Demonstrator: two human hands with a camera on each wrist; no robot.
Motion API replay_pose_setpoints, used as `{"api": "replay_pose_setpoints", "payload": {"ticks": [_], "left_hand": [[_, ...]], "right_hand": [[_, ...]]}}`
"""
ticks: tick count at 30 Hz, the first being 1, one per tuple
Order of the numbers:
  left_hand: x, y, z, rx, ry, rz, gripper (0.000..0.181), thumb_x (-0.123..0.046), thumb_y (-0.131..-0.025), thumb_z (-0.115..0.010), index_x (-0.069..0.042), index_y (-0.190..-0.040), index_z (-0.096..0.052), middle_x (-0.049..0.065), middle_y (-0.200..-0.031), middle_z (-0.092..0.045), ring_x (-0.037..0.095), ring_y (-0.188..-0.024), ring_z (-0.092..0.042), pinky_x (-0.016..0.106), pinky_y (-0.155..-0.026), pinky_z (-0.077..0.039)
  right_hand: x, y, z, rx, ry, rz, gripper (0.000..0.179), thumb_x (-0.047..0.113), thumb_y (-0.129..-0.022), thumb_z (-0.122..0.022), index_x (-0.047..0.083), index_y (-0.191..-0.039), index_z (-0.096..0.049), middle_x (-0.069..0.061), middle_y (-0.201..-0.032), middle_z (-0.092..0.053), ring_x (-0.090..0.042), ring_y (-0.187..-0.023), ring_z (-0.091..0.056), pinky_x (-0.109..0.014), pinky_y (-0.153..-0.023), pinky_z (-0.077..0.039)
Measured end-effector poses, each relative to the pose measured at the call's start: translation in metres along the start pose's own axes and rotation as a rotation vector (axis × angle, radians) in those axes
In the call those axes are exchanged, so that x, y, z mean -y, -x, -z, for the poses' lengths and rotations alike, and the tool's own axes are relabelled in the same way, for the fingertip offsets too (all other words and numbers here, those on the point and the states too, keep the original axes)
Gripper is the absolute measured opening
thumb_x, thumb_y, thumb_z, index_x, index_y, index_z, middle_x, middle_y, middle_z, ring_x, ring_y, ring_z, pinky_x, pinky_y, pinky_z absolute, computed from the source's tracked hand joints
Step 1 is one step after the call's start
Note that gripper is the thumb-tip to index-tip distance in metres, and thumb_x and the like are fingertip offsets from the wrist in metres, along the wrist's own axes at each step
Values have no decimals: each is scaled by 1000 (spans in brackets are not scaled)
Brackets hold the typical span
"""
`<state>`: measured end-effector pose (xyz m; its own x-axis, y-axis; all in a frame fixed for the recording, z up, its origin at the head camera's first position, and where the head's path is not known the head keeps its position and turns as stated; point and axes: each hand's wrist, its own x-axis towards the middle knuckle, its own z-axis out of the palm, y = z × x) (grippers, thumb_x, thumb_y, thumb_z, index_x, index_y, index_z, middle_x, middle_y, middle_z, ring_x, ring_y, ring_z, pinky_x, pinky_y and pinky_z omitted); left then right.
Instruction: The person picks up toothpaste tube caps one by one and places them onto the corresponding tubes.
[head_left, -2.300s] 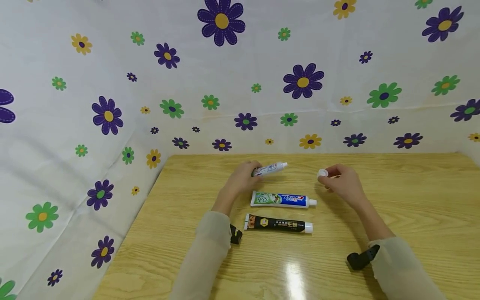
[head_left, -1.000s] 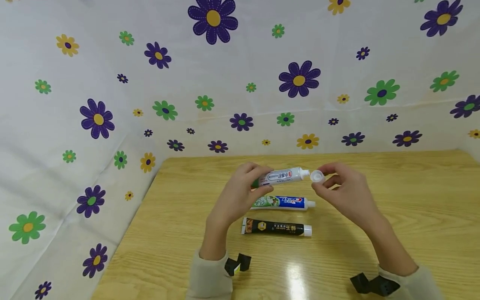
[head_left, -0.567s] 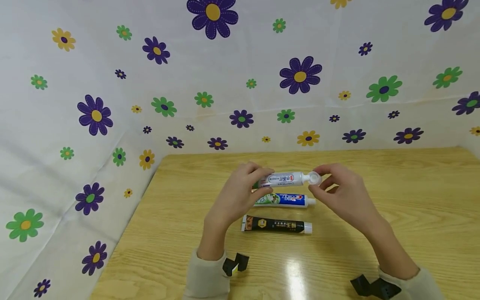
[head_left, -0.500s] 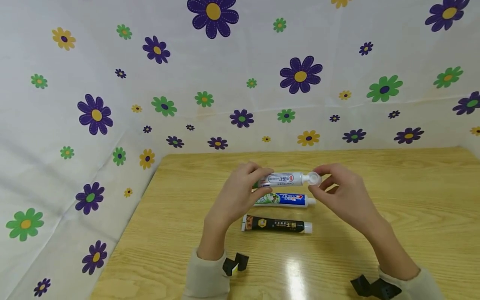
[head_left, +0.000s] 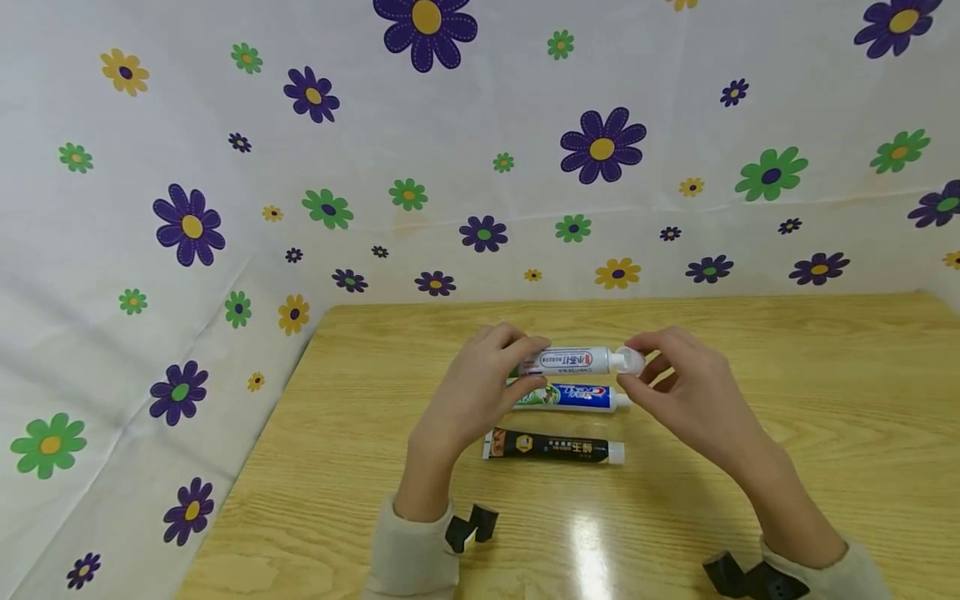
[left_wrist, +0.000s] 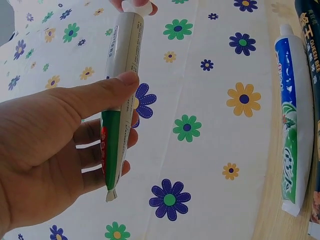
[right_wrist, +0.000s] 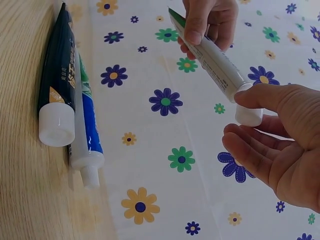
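Note:
My left hand (head_left: 468, 396) grips a white toothpaste tube (head_left: 570, 360) with a green tail, thumb on one side and fingers on the other. The tube is held above the table, its nozzle end pointing right. At that end my right hand (head_left: 693, 396) pinches a white cap (head_left: 631, 361) between thumb and fingers. In the right wrist view the cap (right_wrist: 248, 116) sits against the tube's end; how far it is on the nozzle is hidden. A blue and green toothpaste tube (head_left: 581, 397) with a narrow bare nozzle lies just below, partly covered by the left hand.
A black toothpaste tube (head_left: 555, 447) with a white cap lies nearest me on the wooden table (head_left: 337, 467). Flower-patterned white cloth (head_left: 450, 183) stands behind the table and along its left side. Black wrist devices sit on both sleeves.
The left hand has raised the white tube and brought it rightward. The right hand has carried the cap leftward onto the nozzle end, and its tilt has since changed slightly. The other tubes stay put.

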<state>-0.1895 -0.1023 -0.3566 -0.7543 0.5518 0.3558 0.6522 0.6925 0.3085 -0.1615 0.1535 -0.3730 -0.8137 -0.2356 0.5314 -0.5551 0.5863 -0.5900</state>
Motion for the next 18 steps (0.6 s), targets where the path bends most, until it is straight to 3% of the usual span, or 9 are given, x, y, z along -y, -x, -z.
{"api": "replay_pose_setpoints", "payload": {"ticks": [11,18], "left_hand": [[-5,1,3,-9,-41,-21,39,-21,-87,-78,-11,-123,-69,4,-109,-65,19,-99,-57,34,-88,-50],[-6,1,6,-13,-29,-35,39,-20,-86,-79,-11,-123,-69,4,-109,-65,19,-97,-57,33,-85,-50]], "right_hand": [[3,1,2,-5,-11,33,33,-4,-80,-79,2,-110,-67,-6,-100,-62,-13,-73,-63,-20,-59,-55],[5,1,3,-30,0,99,39,-8,-75,-81,4,-111,-69,-7,-104,-61,-14,-73,-62,-22,-58,-56]]}}
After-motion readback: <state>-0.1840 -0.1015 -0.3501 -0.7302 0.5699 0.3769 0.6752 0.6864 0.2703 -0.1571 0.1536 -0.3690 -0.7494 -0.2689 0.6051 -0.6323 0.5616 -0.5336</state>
